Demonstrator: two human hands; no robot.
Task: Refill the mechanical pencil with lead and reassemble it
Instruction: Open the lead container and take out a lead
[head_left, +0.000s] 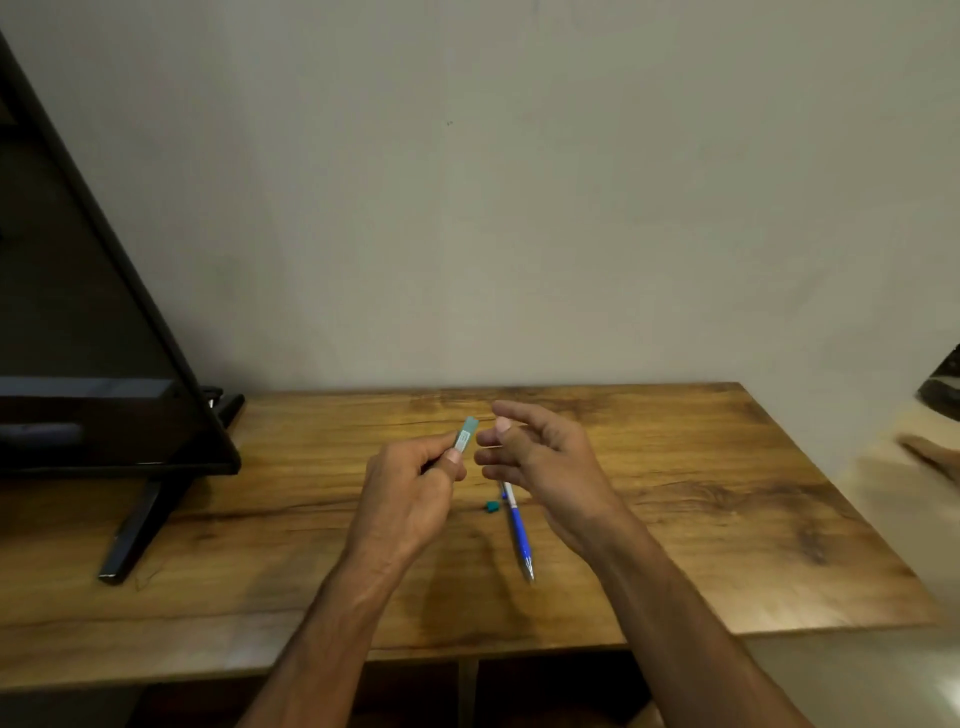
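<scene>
My left hand (415, 483) grips a slim teal lead case (465, 434), holding it tilted up above the wooden table (675, 493). My right hand (540, 452) hovers just to the right of the case with fingers apart and thumb near the index finger; whether a thin lead sits between them is too small to tell. A blue and white mechanical pencil (518, 530) lies on the table below my right hand, tip toward me. A small teal cap (492, 506) rests on the table just left of the pencil.
A black monitor (88, 364) on a black stand (135, 530) fills the left side of the table. The wall stands right behind the table's far edge. A dark object (943, 384) shows at the right border, off the table.
</scene>
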